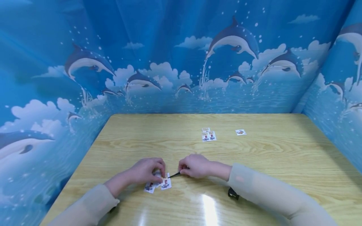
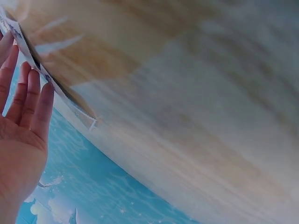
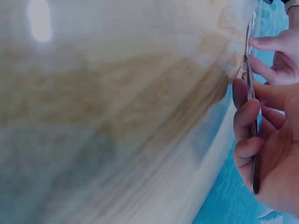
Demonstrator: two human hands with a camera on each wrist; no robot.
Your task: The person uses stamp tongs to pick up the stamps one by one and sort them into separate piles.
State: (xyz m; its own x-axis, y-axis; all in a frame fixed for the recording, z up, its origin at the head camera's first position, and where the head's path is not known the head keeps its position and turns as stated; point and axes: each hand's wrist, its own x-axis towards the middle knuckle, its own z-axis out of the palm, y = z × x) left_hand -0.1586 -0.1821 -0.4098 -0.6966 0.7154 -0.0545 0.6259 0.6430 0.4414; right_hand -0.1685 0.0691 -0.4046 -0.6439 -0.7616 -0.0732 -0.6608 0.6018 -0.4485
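Several small white picture cards lie under and beside my left hand [image 1: 148,171] near the table's front. Its thumb and fingertips stand apart and press down on them. In the left wrist view the fingers are fairly straight along the cards' edge. One card [image 1: 166,185] lies to the right, another card [image 1: 149,187] to the left; part of the group is hidden by the hand. My right hand [image 1: 195,165] grips dark tweezers [image 3: 255,172], fingers curled round them. The tweezers' tip points left and meets the right card; whether it pinches anything is too small to tell.
Farther back on the wooden table [image 1: 268,150] lies a cluster of overlapping picture cards [image 1: 205,137]. A single card [image 1: 240,132] lies to its right. A blue dolphin-print curtain [image 1: 169,62] stands behind the table and along its sides.
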